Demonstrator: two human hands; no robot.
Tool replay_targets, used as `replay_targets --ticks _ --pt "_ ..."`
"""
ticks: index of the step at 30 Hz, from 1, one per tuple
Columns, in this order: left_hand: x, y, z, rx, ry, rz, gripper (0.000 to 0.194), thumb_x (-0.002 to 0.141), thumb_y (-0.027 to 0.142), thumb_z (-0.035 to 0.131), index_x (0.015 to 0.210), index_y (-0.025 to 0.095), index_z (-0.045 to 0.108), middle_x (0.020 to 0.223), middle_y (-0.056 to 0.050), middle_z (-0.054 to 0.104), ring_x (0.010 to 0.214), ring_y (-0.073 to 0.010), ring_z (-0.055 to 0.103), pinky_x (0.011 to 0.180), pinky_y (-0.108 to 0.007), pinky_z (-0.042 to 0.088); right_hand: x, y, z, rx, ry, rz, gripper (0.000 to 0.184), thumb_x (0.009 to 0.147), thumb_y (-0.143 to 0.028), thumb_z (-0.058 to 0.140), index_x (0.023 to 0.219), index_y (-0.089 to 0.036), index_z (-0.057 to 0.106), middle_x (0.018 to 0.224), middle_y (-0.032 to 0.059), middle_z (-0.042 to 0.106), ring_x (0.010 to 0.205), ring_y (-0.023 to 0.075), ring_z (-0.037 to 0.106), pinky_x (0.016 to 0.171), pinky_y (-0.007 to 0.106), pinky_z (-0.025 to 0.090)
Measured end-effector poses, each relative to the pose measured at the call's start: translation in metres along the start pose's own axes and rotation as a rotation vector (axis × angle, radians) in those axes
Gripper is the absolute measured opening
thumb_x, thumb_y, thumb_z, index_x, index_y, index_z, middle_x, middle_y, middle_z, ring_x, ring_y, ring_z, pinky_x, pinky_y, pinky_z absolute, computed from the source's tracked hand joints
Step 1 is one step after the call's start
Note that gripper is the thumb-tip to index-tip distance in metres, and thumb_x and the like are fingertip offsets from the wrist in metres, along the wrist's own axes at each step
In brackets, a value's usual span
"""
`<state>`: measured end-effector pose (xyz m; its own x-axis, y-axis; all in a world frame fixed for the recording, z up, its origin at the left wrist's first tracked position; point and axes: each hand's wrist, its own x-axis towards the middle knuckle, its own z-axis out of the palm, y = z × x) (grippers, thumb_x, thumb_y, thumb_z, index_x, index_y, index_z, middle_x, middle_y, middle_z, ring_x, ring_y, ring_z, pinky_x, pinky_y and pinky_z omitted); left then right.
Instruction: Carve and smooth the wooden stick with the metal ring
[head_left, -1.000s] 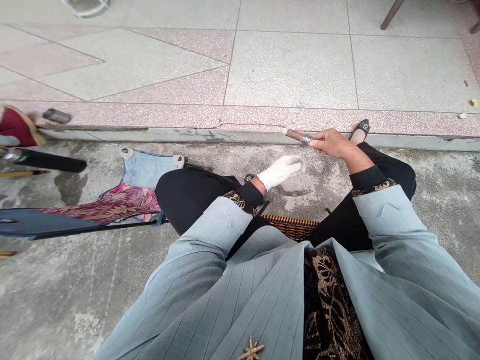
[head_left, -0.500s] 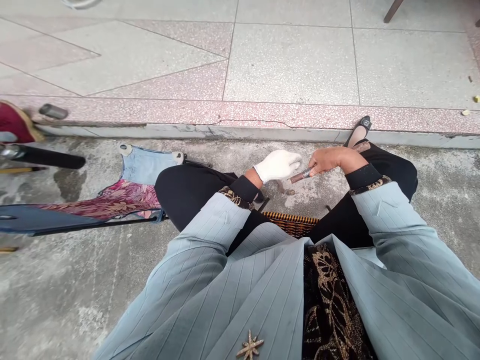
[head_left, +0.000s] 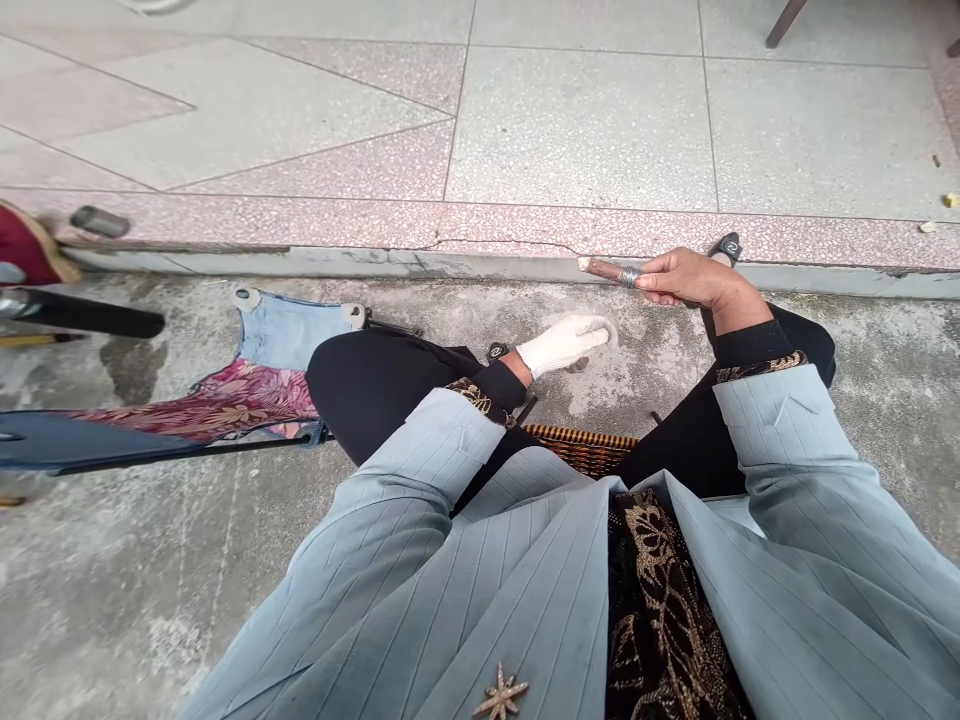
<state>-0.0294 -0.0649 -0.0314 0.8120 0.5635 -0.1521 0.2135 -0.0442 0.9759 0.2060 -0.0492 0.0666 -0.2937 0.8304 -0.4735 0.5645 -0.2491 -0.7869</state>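
Observation:
My left hand [head_left: 562, 346], in a white knit glove, is low over the concrete between my knees. Its fingers are curled, and a blurred pale edge shows at their tips; what they hold I cannot make out. Farther out and to the right, my bare right hand [head_left: 684, 278] is closed on a short brown wooden stick [head_left: 602, 268]. Silvery wire is wound round the stick beside my fingers, and its pale cut end points left. A small brown piece [head_left: 578, 365] lies on the ground, partly hidden by the glove.
A low tiled step [head_left: 360, 262] runs across in front. At my left is a folding chair [head_left: 262, 395] with blue and floral cloth; a dark tube [head_left: 90, 310] and a grey cylinder [head_left: 100, 221] are farther left. I sit on a woven seat [head_left: 581, 448].
My right hand has moved outward with the stick, away from the left. My gloved hand has shifted slightly nearer to me and to the right, fingers still curled.

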Motion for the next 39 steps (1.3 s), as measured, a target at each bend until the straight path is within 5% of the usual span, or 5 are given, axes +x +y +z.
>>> replay_targets --ticks 7,17,23,29,39 --pt "0.0 0.004 -0.008 0.552 -0.005 0.039 0.027 0.093 0.032 0.047 0.083 0.017 0.067 0.077 -0.003 0.062 0.074 -0.0148 0.054 0.071 -0.025 0.038 0.026 0.013 0.019 -0.481 0.03 0.079 0.024 0.081 -0.036 0.072 0.067 -0.018 0.068 0.055 0.0015 0.055 0.055 0.0129 0.048 0.057 0.029 0.033" --pt "-0.006 0.012 -0.021 0.695 -0.026 0.134 0.023 0.091 0.032 0.053 0.098 0.018 0.07 0.082 -0.004 0.066 0.071 -0.0157 0.057 0.067 -0.026 0.038 0.021 0.013 0.033 -0.243 -0.791 -0.048 0.042 0.078 -0.056 0.072 0.083 -0.015 0.071 0.056 -0.003 0.054 0.05 0.0089 0.044 0.053 0.025 0.033" --pt "-0.001 0.002 -0.019 0.375 0.146 0.052 0.035 0.098 0.036 0.039 0.099 0.013 0.065 0.073 -0.001 0.061 0.062 -0.0114 0.051 0.064 -0.024 0.04 0.004 0.008 0.003 0.196 -0.177 -0.21 0.049 0.082 -0.066 0.065 0.081 -0.017 0.063 0.06 -0.0021 0.052 0.05 0.0069 0.039 0.05 0.024 0.03" --pt "-0.001 0.006 -0.01 0.529 0.048 0.058 0.03 0.097 0.032 0.041 0.096 0.016 0.066 0.08 -0.001 0.064 0.072 -0.0124 0.056 0.072 -0.024 0.042 0.017 0.01 0.01 -0.093 0.076 -0.004 0.044 0.088 -0.056 0.062 0.071 -0.016 0.06 0.058 -0.0001 0.051 0.053 0.0098 0.044 0.057 0.026 0.035" --pt "-0.002 0.009 -0.011 0.981 -0.062 0.003 0.028 0.097 0.034 0.044 0.097 0.019 0.069 0.093 -0.004 0.07 0.087 -0.0176 0.064 0.076 -0.026 0.043 0.032 0.01 0.034 -0.797 -0.246 0.199 0.028 0.089 -0.037 0.064 0.077 -0.014 0.071 0.07 0.0084 0.064 0.065 0.018 0.056 0.063 0.031 0.035"
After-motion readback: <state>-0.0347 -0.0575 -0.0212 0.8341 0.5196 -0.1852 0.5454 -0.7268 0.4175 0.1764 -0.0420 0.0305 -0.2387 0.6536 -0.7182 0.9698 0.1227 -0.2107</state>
